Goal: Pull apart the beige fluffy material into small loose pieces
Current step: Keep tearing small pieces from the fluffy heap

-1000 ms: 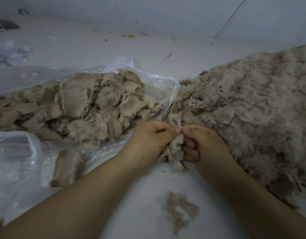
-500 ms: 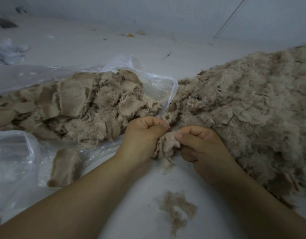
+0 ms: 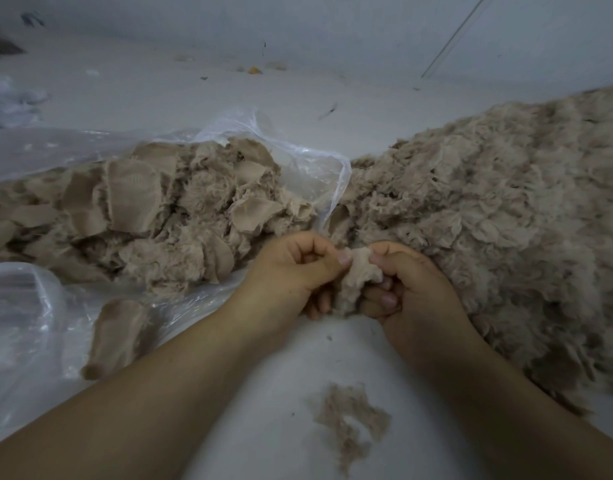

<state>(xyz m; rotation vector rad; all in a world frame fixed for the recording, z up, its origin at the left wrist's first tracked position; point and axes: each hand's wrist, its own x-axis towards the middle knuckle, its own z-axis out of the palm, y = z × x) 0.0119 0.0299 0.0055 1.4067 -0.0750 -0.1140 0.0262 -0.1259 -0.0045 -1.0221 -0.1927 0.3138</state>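
Note:
A small beige fluffy piece (image 3: 358, 275) sits between my two hands at the centre of the head view. My left hand (image 3: 294, 271) pinches its left side with thumb and curled fingers. My right hand (image 3: 412, 289) grips its right side, fingers curled under it. To the left lies a heap of beige fluffy chunks (image 3: 152, 220) on a clear plastic bag (image 3: 308, 168). A large pile of loose beige fluff (image 3: 499, 216) fills the right side, touching my right hand.
A thin wisp of fluff (image 3: 350, 420) lies on the white floor near me. One beige chunk (image 3: 114, 337) rests on the plastic at lower left. Crumpled clear plastic (image 3: 17, 306) and white scraps (image 3: 11, 102) sit at the left. A wall runs along the back.
My hands have shifted slightly, opening a small gap then closing in again. The piece between them now bunches higher between my thumbs.

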